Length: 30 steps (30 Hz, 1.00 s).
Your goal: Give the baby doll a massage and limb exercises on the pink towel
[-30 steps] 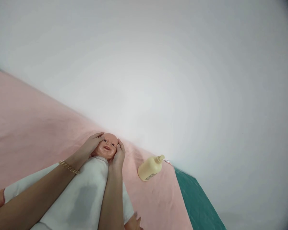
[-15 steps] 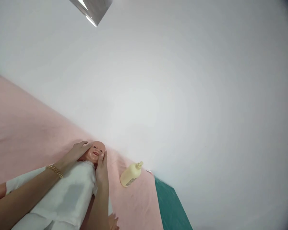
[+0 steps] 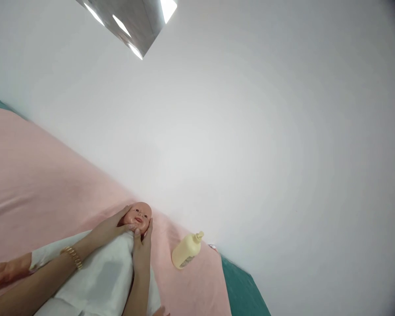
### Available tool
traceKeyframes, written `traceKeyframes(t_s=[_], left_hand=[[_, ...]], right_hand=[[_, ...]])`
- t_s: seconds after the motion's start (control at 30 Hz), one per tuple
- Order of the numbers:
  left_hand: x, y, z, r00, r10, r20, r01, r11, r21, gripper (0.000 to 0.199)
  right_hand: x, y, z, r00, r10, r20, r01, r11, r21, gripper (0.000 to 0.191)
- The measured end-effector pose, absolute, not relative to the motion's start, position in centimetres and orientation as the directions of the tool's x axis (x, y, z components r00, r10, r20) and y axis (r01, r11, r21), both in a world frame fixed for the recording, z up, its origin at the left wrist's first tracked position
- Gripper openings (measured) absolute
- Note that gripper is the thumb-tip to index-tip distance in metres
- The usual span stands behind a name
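A baby doll (image 3: 110,267) in a white outfit with a grey patch on the chest lies on its back. My left hand (image 3: 112,226), with a gold bracelet at the wrist, cups one side of the doll's head (image 3: 141,216). Against the other side rests my right hand (image 3: 142,249). Both thumbs lie near the chin, and the fingers behind the head are partly hidden. One bare doll arm (image 3: 11,270) sticks out at the lower left under my forearm.
A pale yellow pump bottle (image 3: 186,251) stands to the right of the doll on a pink sheet (image 3: 197,289). Green surface (image 3: 245,289) shows past the sheet's edge. A white wall (image 3: 250,153) rises behind, with a shiny metal fixture (image 3: 134,26) at the top.
My thumbs have slid from the doll's cheeks down to the chin, and both hands now sit lower around its head. The view has shifted slightly, showing more of the metal fixture.
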<state>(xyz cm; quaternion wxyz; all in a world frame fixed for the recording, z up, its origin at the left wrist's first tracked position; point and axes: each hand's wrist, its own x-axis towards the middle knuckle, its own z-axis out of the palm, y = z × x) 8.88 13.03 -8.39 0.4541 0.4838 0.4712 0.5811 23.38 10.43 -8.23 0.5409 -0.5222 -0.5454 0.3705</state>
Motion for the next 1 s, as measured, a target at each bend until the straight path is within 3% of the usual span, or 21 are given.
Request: traceKeyframes(t_s=[0.2,0.3,0.57,0.77,1.0], left_hand=[[9.1,13.1,-8.6,-0.116,0.985,0.127,-0.081,-0.137,0.987,0.090],[8.9,13.4,-8.7,-0.123,0.988,0.096,-0.132,-0.112,0.985,0.086],[7.3,14.6,-9.1,-0.035,0.995,0.098,0.100,-0.094,0.990,0.083],[6.8,14.6,-9.1,-0.013,0.999,0.051,0.142,-0.049,0.989,0.084],[6.6,14.8,-9.0,-0.045,0.997,0.058,0.130,-0.052,0.990,0.086]], right_hand=[[23.3,11.4,-9.6,0.144,0.961,0.236,0.136,0.217,-0.967,0.091],[23.2,11.6,-9.7,0.159,0.955,0.249,0.128,0.230,-0.965,0.089],[22.5,11.7,-9.1,0.233,0.947,0.220,0.056,0.212,-0.976,0.084],[22.7,11.8,-9.4,0.245,0.945,0.215,0.055,0.208,-0.977,0.073],[23.3,11.8,-9.2,0.215,0.958,0.190,0.067,0.180,-0.981,0.072]])
